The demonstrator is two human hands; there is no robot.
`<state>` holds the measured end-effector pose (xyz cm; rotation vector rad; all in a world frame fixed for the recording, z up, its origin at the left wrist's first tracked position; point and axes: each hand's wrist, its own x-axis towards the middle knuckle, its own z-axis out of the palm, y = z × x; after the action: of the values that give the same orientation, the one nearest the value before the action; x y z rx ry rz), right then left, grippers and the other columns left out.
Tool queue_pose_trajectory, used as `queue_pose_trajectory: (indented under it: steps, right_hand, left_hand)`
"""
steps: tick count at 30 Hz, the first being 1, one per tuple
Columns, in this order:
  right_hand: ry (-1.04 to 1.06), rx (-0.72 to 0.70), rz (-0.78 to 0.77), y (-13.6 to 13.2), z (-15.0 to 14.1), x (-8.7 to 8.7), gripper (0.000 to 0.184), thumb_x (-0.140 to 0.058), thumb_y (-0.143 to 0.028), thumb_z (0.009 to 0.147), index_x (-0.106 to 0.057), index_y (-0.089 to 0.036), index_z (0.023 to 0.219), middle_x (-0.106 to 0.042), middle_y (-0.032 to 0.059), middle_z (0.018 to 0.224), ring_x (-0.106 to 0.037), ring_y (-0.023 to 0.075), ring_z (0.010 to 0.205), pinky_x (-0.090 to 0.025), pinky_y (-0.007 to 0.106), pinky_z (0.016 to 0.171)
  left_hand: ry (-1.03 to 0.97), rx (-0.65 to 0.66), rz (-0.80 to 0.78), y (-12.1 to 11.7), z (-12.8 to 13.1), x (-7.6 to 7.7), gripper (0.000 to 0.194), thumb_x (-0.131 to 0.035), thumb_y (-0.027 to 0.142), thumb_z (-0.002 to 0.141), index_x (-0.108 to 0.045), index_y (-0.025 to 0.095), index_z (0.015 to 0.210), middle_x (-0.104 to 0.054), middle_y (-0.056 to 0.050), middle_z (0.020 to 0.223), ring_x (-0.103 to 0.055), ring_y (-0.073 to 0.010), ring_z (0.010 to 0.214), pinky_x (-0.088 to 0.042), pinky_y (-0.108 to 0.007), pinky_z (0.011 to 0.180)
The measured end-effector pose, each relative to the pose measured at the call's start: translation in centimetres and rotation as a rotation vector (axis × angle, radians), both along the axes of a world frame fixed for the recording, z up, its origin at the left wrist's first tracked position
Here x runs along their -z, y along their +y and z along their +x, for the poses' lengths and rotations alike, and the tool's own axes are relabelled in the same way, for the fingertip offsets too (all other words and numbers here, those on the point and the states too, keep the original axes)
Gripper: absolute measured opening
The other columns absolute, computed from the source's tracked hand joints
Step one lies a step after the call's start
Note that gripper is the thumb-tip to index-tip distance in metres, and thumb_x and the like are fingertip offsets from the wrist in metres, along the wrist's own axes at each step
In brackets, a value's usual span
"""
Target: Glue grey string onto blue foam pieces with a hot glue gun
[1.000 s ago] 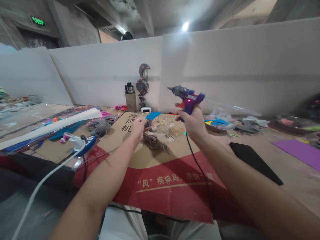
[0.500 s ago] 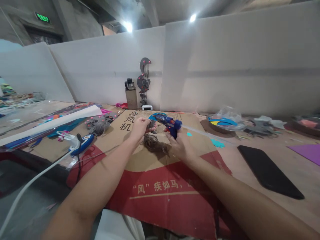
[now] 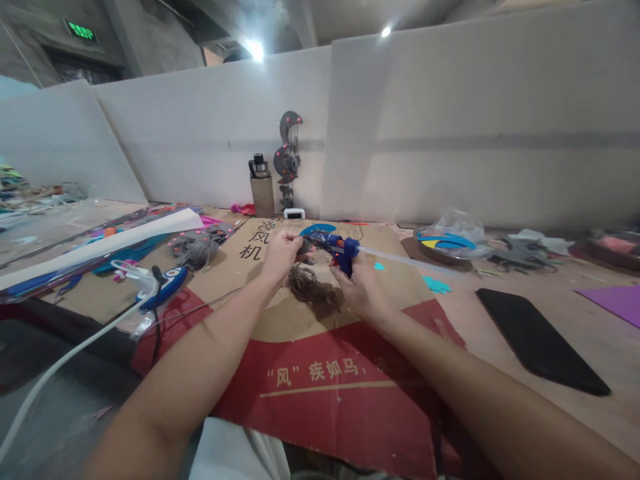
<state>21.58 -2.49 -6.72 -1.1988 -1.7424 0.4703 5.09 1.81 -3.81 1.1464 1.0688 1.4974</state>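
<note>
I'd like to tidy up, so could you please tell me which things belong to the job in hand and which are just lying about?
Seemingly in use:
glue gun, in the right hand
grey piece, in the left hand
yarn, beside the hands
cardboard, under the work

Apparently just lying about:
bottle
black slab
purple sheet
teal scraps

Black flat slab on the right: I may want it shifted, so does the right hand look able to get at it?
Probably not straight away: the right hand grips the glue gun. Otherwise the black slab lies uncovered, beside the right forearm.
</note>
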Motion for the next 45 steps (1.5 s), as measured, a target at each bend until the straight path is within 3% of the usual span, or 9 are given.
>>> queue_pose_trajectory:
  steps: [10, 27, 35, 37, 42, 45]
  right_hand:
    - [-0.028, 0.002, 0.020, 0.0, 0.0, -0.1, 0.037, -0.049, -0.033, 0.086, -0.051, -0.019, 0.120, -0.064, 0.0138, 0.107, -0.062, 0.0273, 0.094, -0.047, 0.041, 0.084]
    - [-0.025, 0.007, 0.076, 0.6, 0.2, 0.3, 0.039, -0.047, -0.031, 0.086, -0.048, -0.017, 0.123, -0.063, 0.0135, 0.107, -0.059, 0.0258, 0.095, -0.045, 0.040, 0.088]
    - [-0.011, 0.048, 0.053, 0.2, 0.5, -0.4, 0.032, -0.049, -0.032, 0.084, -0.055, -0.017, 0.112, -0.065, 0.0114, 0.100, -0.060, 0.0251, 0.090, -0.046, 0.039, 0.085]
    - [0.062, 0.075, -0.014, 0.5, 0.6, -0.3, 0.028, -0.051, -0.033, 0.082, -0.056, -0.018, 0.105, -0.066, 0.0082, 0.090, -0.061, 0.0230, 0.082, -0.048, 0.036, 0.078]
    - [0.246, 0.151, -0.409, 2.2, 1.3, -0.6, 0.013, -0.053, -0.022, 0.074, -0.054, -0.020, 0.087, -0.059, 0.0003, 0.061, -0.055, 0.0167, 0.050, -0.045, 0.029, 0.052]
    - [0.022, 0.211, -0.435, 3.6, 2.7, -0.8, 0.007, -0.058, -0.026, 0.074, -0.053, -0.021, 0.073, -0.058, 0.0031, 0.058, -0.060, 0.0207, 0.060, -0.047, 0.031, 0.059]
  left_hand:
    - [0.065, -0.005, 0.011, -0.1, 0.0, -0.1, 0.009, -0.059, 0.014, 0.078, -0.050, 0.016, 0.077, -0.066, -0.005, 0.065, -0.067, -0.0165, 0.060, -0.056, -0.031, 0.061]
    - [-0.005, -0.056, 0.053, 0.7, -0.9, -0.1, 0.012, -0.060, 0.017, 0.077, -0.048, 0.017, 0.076, -0.067, -0.004, 0.067, -0.068, -0.0168, 0.063, -0.057, -0.034, 0.064]
    - [-0.071, -0.095, 0.028, 0.0, -0.9, -1.3, 0.012, -0.061, 0.016, 0.077, -0.048, 0.016, 0.077, -0.065, -0.004, 0.067, -0.067, -0.0161, 0.065, -0.058, -0.035, 0.068]
    - [-0.092, -0.082, 0.018, -0.1, -0.9, -1.5, 0.011, -0.060, 0.016, 0.078, -0.048, 0.016, 0.076, -0.064, -0.004, 0.068, -0.067, -0.0155, 0.065, -0.058, -0.035, 0.069]
    - [-0.143, -0.011, 0.010, -0.1, -0.9, -1.4, 0.012, -0.059, 0.016, 0.079, -0.048, 0.017, 0.076, -0.063, -0.003, 0.069, -0.067, -0.0145, 0.067, -0.059, -0.035, 0.069]
    - [-0.146, 0.010, 0.021, -0.1, -0.8, -1.3, 0.011, -0.057, 0.016, 0.080, -0.046, 0.017, 0.076, -0.063, -0.003, 0.068, -0.066, -0.0142, 0.065, -0.058, -0.034, 0.067]
